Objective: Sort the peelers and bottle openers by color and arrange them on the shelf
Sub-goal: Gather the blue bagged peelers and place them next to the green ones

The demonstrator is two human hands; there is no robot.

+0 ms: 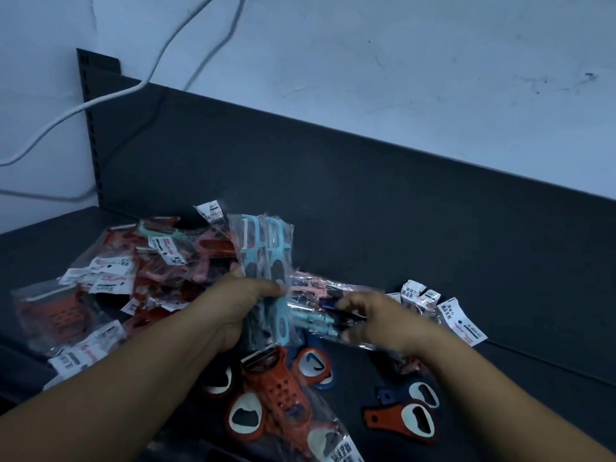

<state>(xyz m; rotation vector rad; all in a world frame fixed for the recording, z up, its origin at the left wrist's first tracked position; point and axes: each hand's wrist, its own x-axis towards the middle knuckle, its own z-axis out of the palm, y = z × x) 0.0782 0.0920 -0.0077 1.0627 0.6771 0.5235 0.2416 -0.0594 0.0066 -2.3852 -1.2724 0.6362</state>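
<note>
My left hand (240,308) grips a bunch of light blue peelers (263,251) in clear bags, held upright above the dark shelf (433,261). My right hand (376,318) pinches the end of other bagged peelers (310,295), pink and light blue, lying crosswise between the two hands. A heap of bagged red and pink peelers (143,268) lies at the left. Under my hands sit a red bagged peeler (280,385) and loose bottle openers: a blue one (316,365), another blue one (413,395) and a red one (403,421).
The shelf's dark back panel (333,178) rises behind the pile, with a slotted upright (91,121) at its left end. White cables (100,101) hang on the wall. Paper labels (460,321) of several bags lie right of my right hand.
</note>
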